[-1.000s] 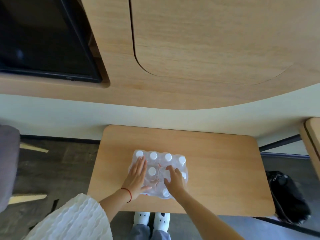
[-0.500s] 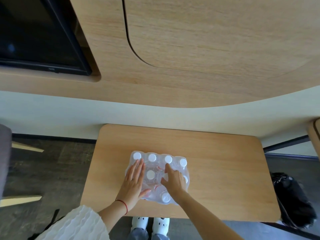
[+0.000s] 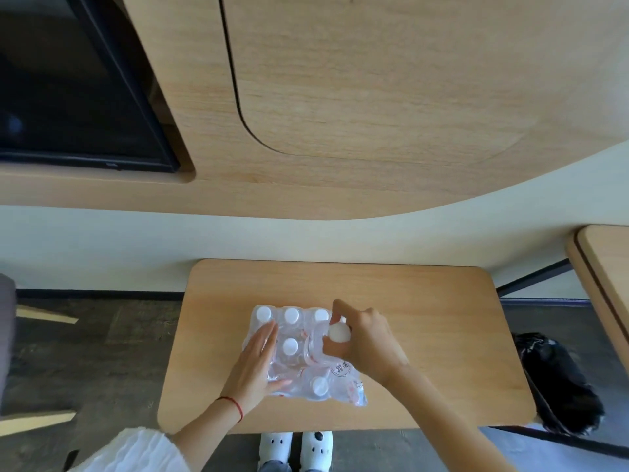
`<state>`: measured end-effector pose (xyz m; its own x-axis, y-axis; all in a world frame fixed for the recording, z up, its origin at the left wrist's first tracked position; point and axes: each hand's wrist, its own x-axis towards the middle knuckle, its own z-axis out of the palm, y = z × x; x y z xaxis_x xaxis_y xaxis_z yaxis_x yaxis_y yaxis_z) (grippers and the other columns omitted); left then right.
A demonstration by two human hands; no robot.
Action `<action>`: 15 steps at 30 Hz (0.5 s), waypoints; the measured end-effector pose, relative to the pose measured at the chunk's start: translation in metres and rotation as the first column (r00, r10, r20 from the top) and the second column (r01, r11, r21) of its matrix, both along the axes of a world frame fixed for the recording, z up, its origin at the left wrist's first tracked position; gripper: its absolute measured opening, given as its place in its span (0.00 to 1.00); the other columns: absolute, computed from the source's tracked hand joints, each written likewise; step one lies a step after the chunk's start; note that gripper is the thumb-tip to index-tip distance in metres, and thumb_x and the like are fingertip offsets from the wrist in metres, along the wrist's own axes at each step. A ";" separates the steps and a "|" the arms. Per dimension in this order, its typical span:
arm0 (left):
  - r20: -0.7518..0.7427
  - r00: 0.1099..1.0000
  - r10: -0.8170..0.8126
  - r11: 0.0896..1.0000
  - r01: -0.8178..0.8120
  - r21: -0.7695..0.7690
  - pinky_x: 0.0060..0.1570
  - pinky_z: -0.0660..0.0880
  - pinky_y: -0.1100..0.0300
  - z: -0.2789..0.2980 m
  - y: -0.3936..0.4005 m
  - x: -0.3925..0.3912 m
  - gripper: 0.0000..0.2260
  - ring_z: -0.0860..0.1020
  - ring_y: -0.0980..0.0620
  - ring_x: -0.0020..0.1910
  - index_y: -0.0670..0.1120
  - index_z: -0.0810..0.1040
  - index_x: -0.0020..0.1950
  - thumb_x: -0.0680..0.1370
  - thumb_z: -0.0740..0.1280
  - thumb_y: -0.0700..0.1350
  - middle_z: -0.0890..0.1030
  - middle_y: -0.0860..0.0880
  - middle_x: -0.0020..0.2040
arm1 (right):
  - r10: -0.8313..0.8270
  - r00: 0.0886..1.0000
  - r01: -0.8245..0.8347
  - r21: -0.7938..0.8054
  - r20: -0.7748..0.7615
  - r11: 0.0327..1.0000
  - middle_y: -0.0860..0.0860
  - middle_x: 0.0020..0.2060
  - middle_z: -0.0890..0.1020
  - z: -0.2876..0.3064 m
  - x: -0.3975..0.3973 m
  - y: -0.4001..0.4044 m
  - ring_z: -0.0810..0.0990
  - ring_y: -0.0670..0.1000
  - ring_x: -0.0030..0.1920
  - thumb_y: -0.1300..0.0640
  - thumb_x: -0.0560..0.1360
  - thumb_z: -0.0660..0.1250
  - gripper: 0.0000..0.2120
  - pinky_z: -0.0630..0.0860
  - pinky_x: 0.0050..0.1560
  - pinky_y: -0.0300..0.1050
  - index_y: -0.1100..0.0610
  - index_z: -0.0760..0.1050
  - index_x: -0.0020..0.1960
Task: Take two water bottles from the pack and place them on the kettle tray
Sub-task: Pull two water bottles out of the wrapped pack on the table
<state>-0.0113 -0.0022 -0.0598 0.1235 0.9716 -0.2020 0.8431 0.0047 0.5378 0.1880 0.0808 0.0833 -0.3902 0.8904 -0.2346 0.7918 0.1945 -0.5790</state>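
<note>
A clear plastic water bottle with a white cap [image 3: 335, 338] sits raised and tilted at the right side of the shrink-wrapped pack of bottles [image 3: 306, 356], and the right hand [image 3: 366, 342] is curled round its neck, thumb on the near side and index finger arched over the far side of the cap. The left hand [image 3: 253, 367] lies flat and spread on the pack's left half, gripping nothing. Six white caps can be counted, the held one among them; other bottles are lost under the hands and the crumpled film. The pack rests near the middle of the rounded light wooden table [image 3: 425, 335]. A red string bracelet [image 3: 235, 405] circles the left wrist. A black bag [image 3: 561, 386] on the floor lies right of the table, partly cut off by its edge.
</note>
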 end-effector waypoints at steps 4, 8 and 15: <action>0.438 0.896 0.069 0.996 -0.037 -0.081 0.69 0.66 0.57 0.067 0.010 0.009 0.48 0.62 0.59 0.72 0.59 0.55 0.73 0.60 0.75 0.65 0.61 0.59 0.74 | 0.040 0.992 -0.033 0.059 -0.118 0.998 0.49 0.16 0.67 0.059 -0.007 0.003 0.63 0.51 0.22 0.50 0.61 0.69 0.11 0.59 0.23 0.32 0.50 0.67 0.36; 0.700 0.686 0.197 0.977 -0.083 -0.194 0.60 0.76 0.55 0.111 0.015 0.025 0.38 0.76 0.55 0.62 0.60 0.70 0.65 0.58 0.80 0.57 0.80 0.56 0.60 | 0.050 0.971 -0.044 0.033 -0.233 0.999 0.42 0.18 0.72 0.101 -0.023 0.003 0.65 0.48 0.23 0.48 0.59 0.69 0.13 0.65 0.26 0.30 0.46 0.64 0.31; 0.707 0.662 0.248 0.969 -0.169 -0.182 0.49 0.79 0.60 0.125 0.028 0.025 0.24 0.82 0.53 0.51 0.50 0.77 0.55 0.62 0.79 0.44 0.84 0.49 0.49 | -0.044 0.875 0.042 -0.014 -0.481 0.999 0.46 0.19 0.68 0.078 -0.045 -0.004 0.64 0.46 0.23 0.53 0.64 0.75 0.11 0.61 0.27 0.32 0.52 0.73 0.39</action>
